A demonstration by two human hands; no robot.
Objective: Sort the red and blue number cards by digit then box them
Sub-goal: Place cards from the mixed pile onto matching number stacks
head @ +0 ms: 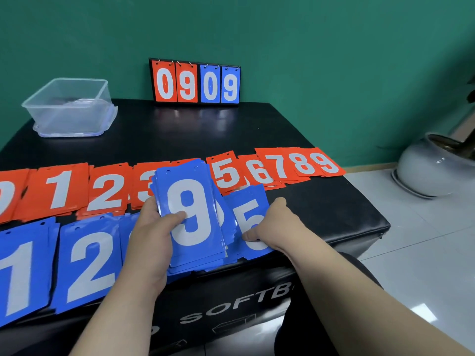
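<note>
The person sits at the near edge of a black case [205,129] that serves as the table. The left hand [151,240] holds a stack of blue cards [191,227] just above the near edge, roughly at its middle. The stack stands tilted, with a 9 on top. The thumb [177,215] lies across the face of that 9, and the other fingers wrap behind the stack, out of sight.

Just to the right, the right hand [267,224] is on a blue 5 card [250,214] lying flat near the near edge. Its thumb tip presses the card's lower face and the knuckles are curled over the card's right side. I cannot see the fingertips. Between the stack and the 5, a strip of another blue card shows, its digit unreadable.

A row of red cards [108,191] runs across the case from the left edge to the right edge, reading 0, 1, 2, 3, then 5, 6, 7, 8, 9. The stack hides the spot after 3. Nearer, at the left, lie a blue 1 pile [20,273] and a blue 2 pile [87,263].

A clear plastic box [69,106] sits at the far left corner. A flip scoreboard [195,83] stands at the far edge showing 0909. A white pot [431,168] rests on the floor to the right.
</note>
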